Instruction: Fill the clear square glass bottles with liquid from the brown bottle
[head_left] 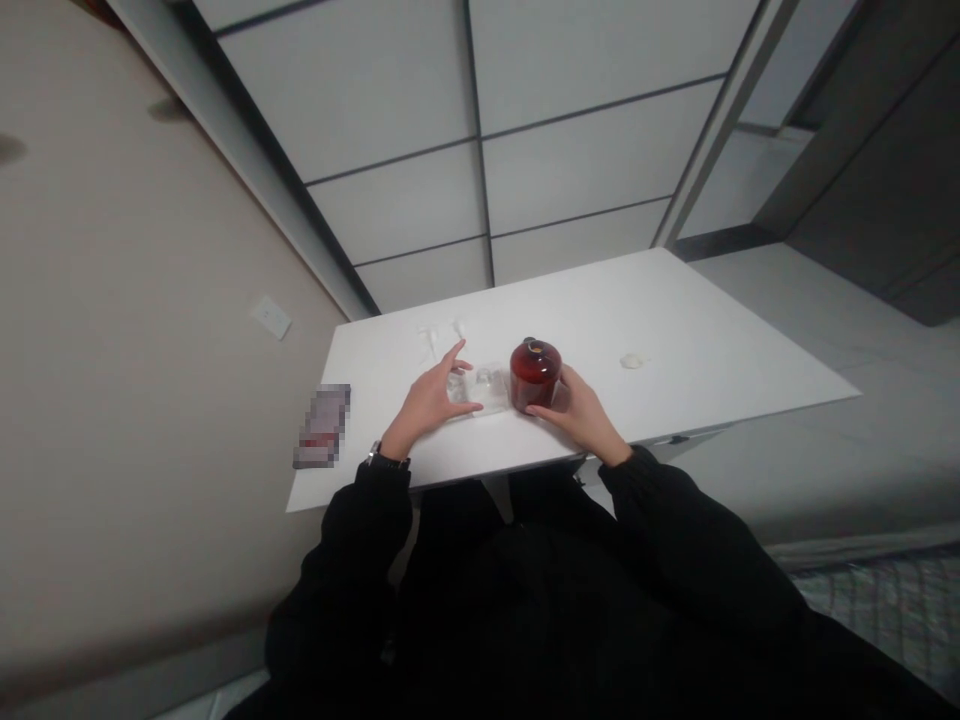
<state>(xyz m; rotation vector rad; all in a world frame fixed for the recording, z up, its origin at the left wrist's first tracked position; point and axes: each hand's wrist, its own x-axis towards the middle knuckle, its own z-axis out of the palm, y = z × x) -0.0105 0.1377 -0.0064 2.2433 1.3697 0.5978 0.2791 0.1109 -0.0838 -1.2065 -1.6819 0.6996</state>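
Observation:
An amber, round-shouldered bottle [535,377] with an open neck and dark red-brown body stands near the table's front edge. My right hand [585,412] is wrapped round its right side, thumb across the front. Immediately left of it, a clear bottle [489,390] stands close against it. My left hand [431,400] curves round a second clear bottle [456,385], thumb in front and fingers behind, partly hiding it. The left index finger is raised. Behind that hand lie two white pump heads, one larger pump [429,340] and one smaller piece [459,328].
The white table [720,340] reaches far to the right. A small crumpled whitish item [632,360] lies right of the amber bottle. A blurred-out flat package [322,426] lies by the left edge. A wall with a socket [271,317] borders the left; paneled doors [570,150] stand behind.

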